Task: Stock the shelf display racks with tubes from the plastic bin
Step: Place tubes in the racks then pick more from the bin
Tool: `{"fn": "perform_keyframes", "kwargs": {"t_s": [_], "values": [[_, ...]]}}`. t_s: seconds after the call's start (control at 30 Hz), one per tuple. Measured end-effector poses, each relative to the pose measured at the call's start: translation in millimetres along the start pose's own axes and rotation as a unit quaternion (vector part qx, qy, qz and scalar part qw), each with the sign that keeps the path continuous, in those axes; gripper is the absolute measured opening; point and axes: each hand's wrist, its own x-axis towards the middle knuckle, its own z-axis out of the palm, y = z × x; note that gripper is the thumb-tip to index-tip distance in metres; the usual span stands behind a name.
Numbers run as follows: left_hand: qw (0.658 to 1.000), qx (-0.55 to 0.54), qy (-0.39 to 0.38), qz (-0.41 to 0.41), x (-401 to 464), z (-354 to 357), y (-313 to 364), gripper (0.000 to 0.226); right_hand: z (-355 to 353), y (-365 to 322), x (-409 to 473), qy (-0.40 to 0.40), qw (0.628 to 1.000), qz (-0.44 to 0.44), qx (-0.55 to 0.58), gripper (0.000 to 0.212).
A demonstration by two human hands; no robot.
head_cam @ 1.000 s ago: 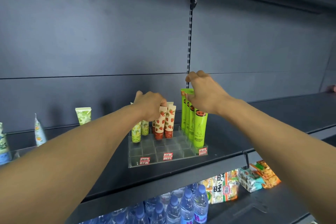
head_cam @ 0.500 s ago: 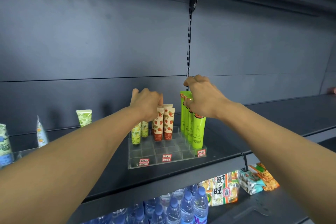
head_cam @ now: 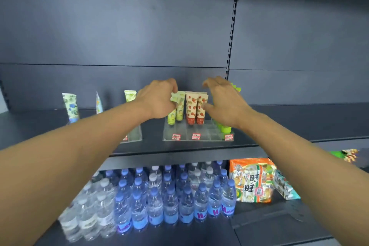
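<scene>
Green tubes [head_cam: 226, 129] (mostly hidden), right hand [head_cam: 225, 104]

L hand [head_cam: 157, 100] now on yellow-green tubes [head_cam: 176, 109], R hand [head_cam: 223, 102] off bright green tubes [head_cam: 226, 129].

Snack bag [head_cam: 252, 179], lower shelf right: large black characters "旺旺" on white panel, stacked vertically; small print below illegible.
Water bottles [head_cam: 200, 201], lower shelf: blue labels, magenta letters starting "H"; rest of word blurred, unreadable.
Price tags [head_cam: 196, 136] on front edge of clear rack [head_cam: 207, 135]: red-and-white, print too small to read.
Strawberry tubes [head_cam: 196, 108] in rack: fruit graphics only; text on red base illegible.
</scene>
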Motion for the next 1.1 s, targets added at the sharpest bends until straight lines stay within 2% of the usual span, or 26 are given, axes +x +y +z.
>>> {"fn": "perform_keyframes", "kwargs": {"t_s": [0.17, 0.33, 0.43, 0.53, 0.73, 0.93, 1.0, 1.1], "values": [[0.998, -0.048, -0.021, -0.037, -66, 14, 0, 0.03, 25, -22, -40, -0.023, 0.998, -0.025, 0.057, 0.04], [0.992, -0.07, -0.09, -0.061, -129, 62, -6, 0.024, 65, -37, -101, -0.061, 0.991, -0.023, 0.116, 0.039], [0.986, -0.062, -0.135, -0.079, -163, 103, -15, 0.023, 97, -39, -141, -0.105, 0.987, -0.007, 0.123, 0.036], [0.973, -0.064, -0.196, -0.107, -194, 149, -28, 0.03, 135, -37, -185, -0.193, 0.974, 0.028, 0.113, 0.036], [0.933, -0.117, -0.312, -0.139, -253, 240, -48, 0.028, 202, -21, -272, -0.373, 0.917, 0.104, 0.097, 0.051], [0.896, -0.107, -0.394, -0.175, -328, 325, -52, 0.033, 271, 13, -364, -0.469, 0.864, 0.154, 0.1, 0.046], [0.88, -0.107, -0.414, -0.208, -352, 352, -52, 0.037, 295, 26, -390, -0.502, 0.844, 0.156, 0.106, 0.046], [0.85, -0.124, -0.439, -0.263, -384, 398, -49, 0.031, 335, 44, -428, -0.561, 0.805, 0.161, 0.106, 0.048]]}}
